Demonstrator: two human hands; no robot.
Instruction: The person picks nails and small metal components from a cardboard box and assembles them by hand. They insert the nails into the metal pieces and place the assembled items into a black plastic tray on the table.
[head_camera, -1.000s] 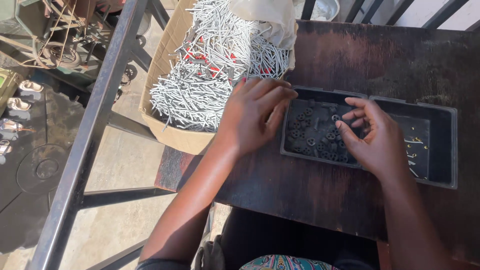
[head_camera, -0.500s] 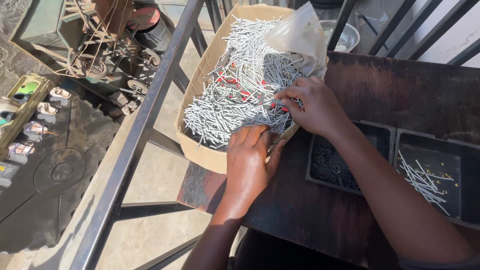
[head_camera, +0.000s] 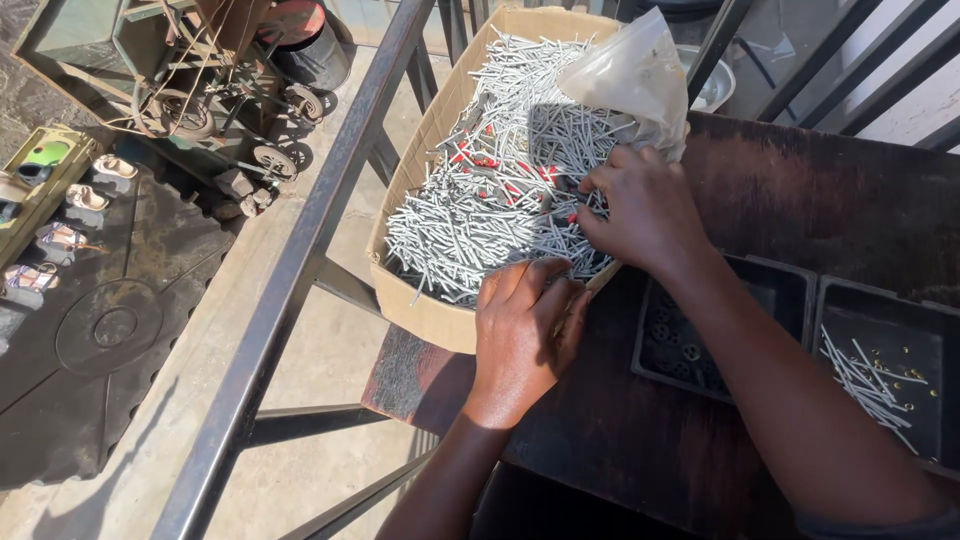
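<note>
At twelve o'clock from the person, on the far left corner of the dark bench (head_camera: 800, 200), sat an open cardboard box (head_camera: 425, 310) heaped with silver nails (head_camera: 480, 215), a few red bits showing among them, and a clear plastic bag (head_camera: 630, 75) slumped over its two o'clock side. The right hand (head_camera: 645, 215) reached into the heap at the box's near right edge, its grip curled nearly closed and the fingertips buried among the nails; whether it had any pinched could not be told. The left hand (head_camera: 525, 335) lay palm down on the box's near rim at six o'clock, fingers bent over the edge and loosely closed, holding nothing that showed. At three o'clock from the hands stood two black trays, the nearer tray (head_camera: 770, 290) carrying small round washers (head_camera: 685, 352), the farther tray (head_camera: 900, 310) a few loose nails. To do it well, I would judge, the left hand should steady the box while the right lifted a small bunch lengthwise, points turned away from the palm.
</note>
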